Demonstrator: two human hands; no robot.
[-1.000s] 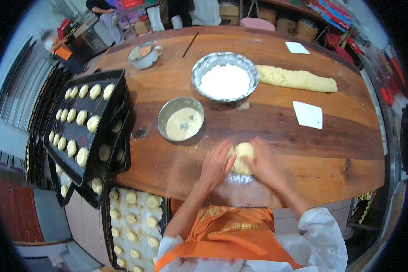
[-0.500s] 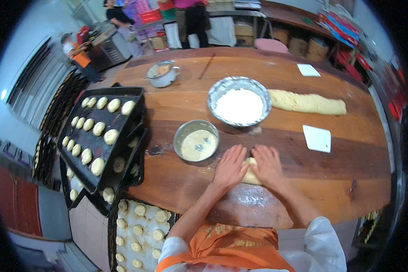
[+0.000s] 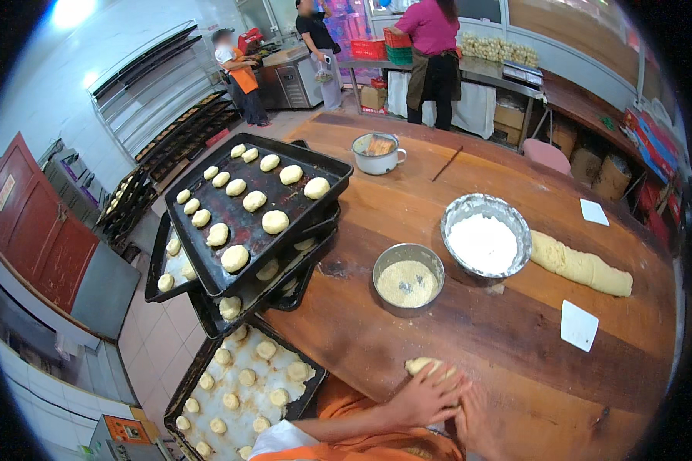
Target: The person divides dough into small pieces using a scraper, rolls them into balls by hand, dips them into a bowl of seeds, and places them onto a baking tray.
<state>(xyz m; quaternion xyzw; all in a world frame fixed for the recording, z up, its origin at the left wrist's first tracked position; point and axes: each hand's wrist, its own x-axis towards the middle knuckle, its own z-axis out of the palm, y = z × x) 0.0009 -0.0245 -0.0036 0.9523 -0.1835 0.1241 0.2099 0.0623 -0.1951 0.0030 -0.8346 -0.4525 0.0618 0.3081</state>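
A small roll of pale dough [image 3: 432,367] lies on the wooden table near its front edge, close to my body. My left hand [image 3: 425,393] rests over its right part, fingers stretched out and hiding much of it. Against the left fingertips is my right hand [image 3: 473,421], its fingers extended; whether it touches dough underneath is hidden. Beyond the hands stands a round metal tin [image 3: 409,306] of pale yellow grains, possibly seeds. Farther right sits a metal bowl [image 3: 524,240] of white flour. A long dough log [image 3: 584,265] lies beside the bowl.
Stacked black trays [image 3: 257,286] with round dough pieces overhang the table's left side; another lined tray [image 3: 315,376] sits lower. A white enamel mug [image 3: 378,162], a thin dark stick [image 3: 447,164] and two white scrapers [image 3: 579,326] lie about the table. Several people stand farther back.
The view has swung left, so the table appears farther right and lower. My hands have come together; the dough's left end now shows past my left hand.
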